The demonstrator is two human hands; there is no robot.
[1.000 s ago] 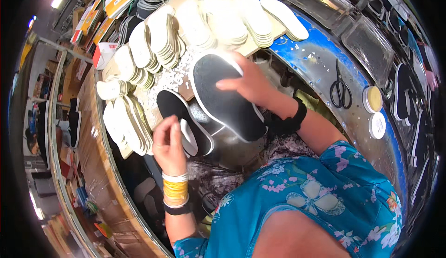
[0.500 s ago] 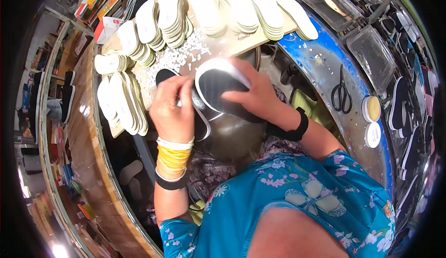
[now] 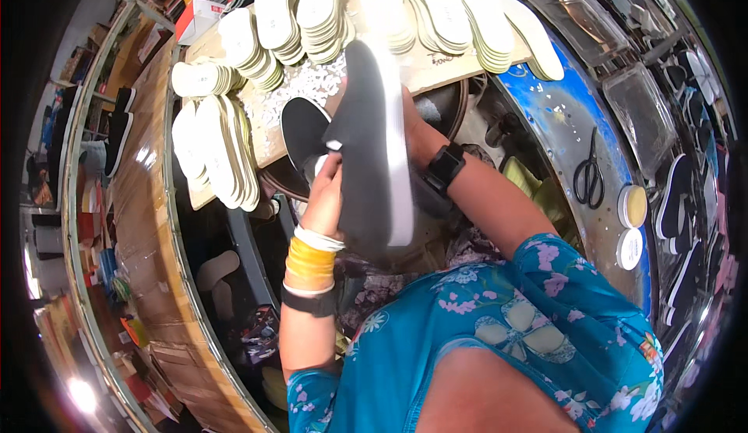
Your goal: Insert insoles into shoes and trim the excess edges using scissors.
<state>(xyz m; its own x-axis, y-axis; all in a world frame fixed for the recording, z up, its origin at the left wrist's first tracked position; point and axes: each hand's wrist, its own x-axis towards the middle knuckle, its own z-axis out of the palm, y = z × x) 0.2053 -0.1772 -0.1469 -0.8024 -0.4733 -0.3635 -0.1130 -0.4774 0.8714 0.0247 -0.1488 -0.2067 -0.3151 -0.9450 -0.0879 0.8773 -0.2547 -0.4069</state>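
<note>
Held toe-up at the near edge of the counter [image 3: 427, 76], the raised shoe [image 3: 365, 160] sits between 2 grips. The right grip [image 3: 417, 133], partly hidden, closes behind it; the left grip [image 3: 326, 199] touches its left side, fingers bent, pinch unclear.

Black shoe [image 3: 362, 191], white sole edge, motion-blurred; held up on its side, long axis running near to far, sole edge right, upper facing left. Second black shoe [image 3: 302, 129], thin pale rim, lies just left of it, near end partly hidden.
</note>
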